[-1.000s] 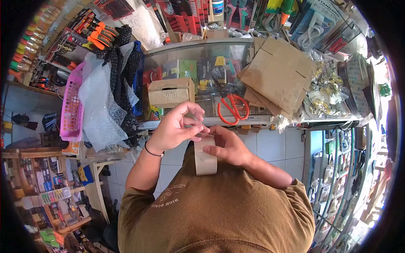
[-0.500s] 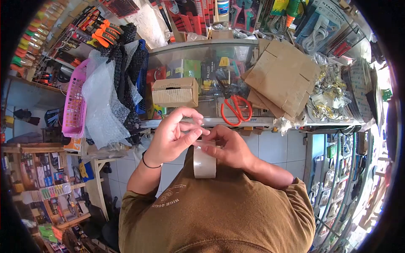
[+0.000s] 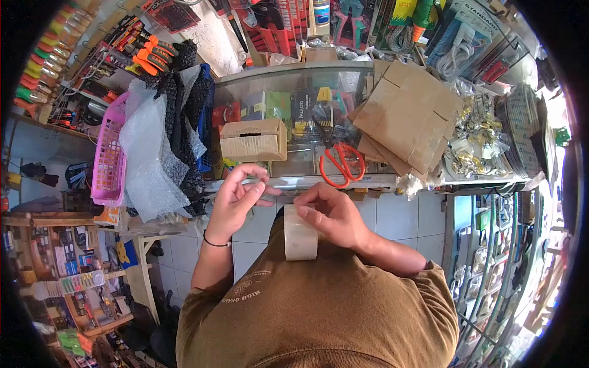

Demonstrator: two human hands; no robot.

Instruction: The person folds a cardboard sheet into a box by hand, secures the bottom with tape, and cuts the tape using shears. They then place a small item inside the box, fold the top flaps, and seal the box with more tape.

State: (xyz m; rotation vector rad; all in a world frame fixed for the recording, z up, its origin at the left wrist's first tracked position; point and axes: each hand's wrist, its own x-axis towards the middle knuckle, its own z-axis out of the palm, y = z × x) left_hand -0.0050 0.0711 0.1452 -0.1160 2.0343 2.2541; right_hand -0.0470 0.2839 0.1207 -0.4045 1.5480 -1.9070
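Observation:
A wide roll of clear packing tape [image 3: 300,239] sits upright against the front of the brown shirt. My right hand [image 3: 334,216] grips the roll at its upper edge, thumb on the near side. To its left, my left hand [image 3: 236,202] is raised with loosely curled fingers apart from the thumb, and no object shows in it. A small cardboard box [image 3: 253,141] rests on the glass counter just beyond my left hand. Beyond my right hand lie scissors with orange-red handles [image 3: 342,165], their dark blades pointing away.
Flattened cardboard sheets [image 3: 411,116] are stacked on the counter's right side, beside plastic bags of metal parts [image 3: 478,135]. At left, bubble wrap [image 3: 150,153] hangs over a pink basket [image 3: 109,153]. Packaged tools line the back. The glass counter [image 3: 245,92] has its front edge close to my hands.
My left hand has drawn away from the tape roll, to the left and slightly down. My right hand keeps hold of the roll, with its fingers a little shifted.

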